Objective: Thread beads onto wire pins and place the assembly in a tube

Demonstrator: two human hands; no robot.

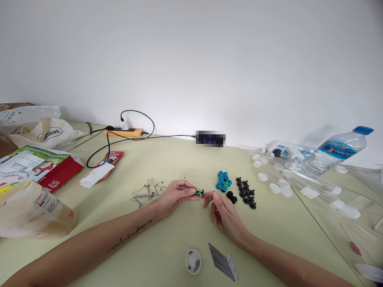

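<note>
My left hand (pixel 178 194) is closed on a small green metallic part (pixel 198 192) with a black end, and thin wires show at its fingers. Just right of that part is my right hand (pixel 223 209), its thumb and index finger pressed together near the black end; whether anything is between them is too small to tell. Thin wire pieces (pixel 146 195) with small coloured ends lie left of my left hand. Beyond my right hand sit a cluster of blue parts (pixel 223 181) and several black parts (pixel 245 193). Bent metal rods (pixel 223 263) lie nearer me, beside a white cup (pixel 193 262) holding small metal pieces.
At left stand a large plastic cup (pixel 54 211) and a red-green box (pixel 56 171). A cable runs from an orange power strip (pixel 128 132) to a blurred device (pixel 210 139). Clear tubes, white caps (pixel 274 188) and a water bottle (pixel 341 147) are at right.
</note>
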